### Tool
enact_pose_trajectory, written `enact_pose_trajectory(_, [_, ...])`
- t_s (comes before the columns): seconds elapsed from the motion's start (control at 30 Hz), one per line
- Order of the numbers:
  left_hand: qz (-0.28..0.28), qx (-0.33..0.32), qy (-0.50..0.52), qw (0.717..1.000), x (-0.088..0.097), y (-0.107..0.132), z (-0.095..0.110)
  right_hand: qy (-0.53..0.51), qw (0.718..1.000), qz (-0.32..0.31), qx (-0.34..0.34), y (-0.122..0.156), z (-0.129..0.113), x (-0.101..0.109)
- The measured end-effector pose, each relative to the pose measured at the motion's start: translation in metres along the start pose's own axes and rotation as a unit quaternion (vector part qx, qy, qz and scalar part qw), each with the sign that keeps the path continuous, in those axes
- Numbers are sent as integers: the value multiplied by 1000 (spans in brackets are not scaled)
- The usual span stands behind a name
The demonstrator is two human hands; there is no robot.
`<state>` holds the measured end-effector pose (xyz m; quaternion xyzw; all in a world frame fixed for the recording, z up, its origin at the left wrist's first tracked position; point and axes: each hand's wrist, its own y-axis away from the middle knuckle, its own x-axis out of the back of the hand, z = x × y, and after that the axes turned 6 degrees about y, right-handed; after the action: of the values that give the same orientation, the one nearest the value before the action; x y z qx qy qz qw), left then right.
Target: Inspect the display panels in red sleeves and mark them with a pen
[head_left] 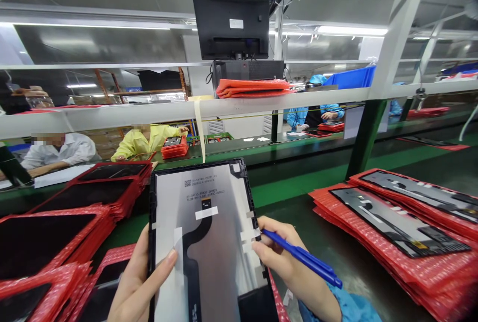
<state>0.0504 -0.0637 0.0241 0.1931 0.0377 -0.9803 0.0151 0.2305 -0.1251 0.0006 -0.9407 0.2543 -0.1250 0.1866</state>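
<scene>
I hold a tablet screen panel (209, 242) upright in front of me, its grey back side facing me, with a black flex cable and white tape strips on it. My left hand (140, 282) grips its left edge, thumb pressed on the back. My right hand (278, 255) rests at the panel's right edge, fingers closed round a blue pen (302, 258) whose far end points right, fingertips touching a white tape strip (249, 236).
Stacks of red trays with panels lie at left (74, 212) and right (403, 222) on the dark bench. A green conveyor (298, 182) runs behind. Other people sit at the far line. A monitor (230, 26) stands on the shelf above.
</scene>
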Motion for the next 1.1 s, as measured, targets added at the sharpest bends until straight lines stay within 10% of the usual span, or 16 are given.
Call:
enact_pose_trajectory(0.53, [-20,39,28,999,2,-21,-4,-321,930,-82,-158,-6,23,0])
enact_pose_trajectory(0.77, [-57,34,16,998,8,-28,-15,-101,991,16,-84,-2,20,1])
enact_pose_trajectory(1.1, [-95,31,46,994,3,-23,-18,68,994,-75,-42,-19,7,1])
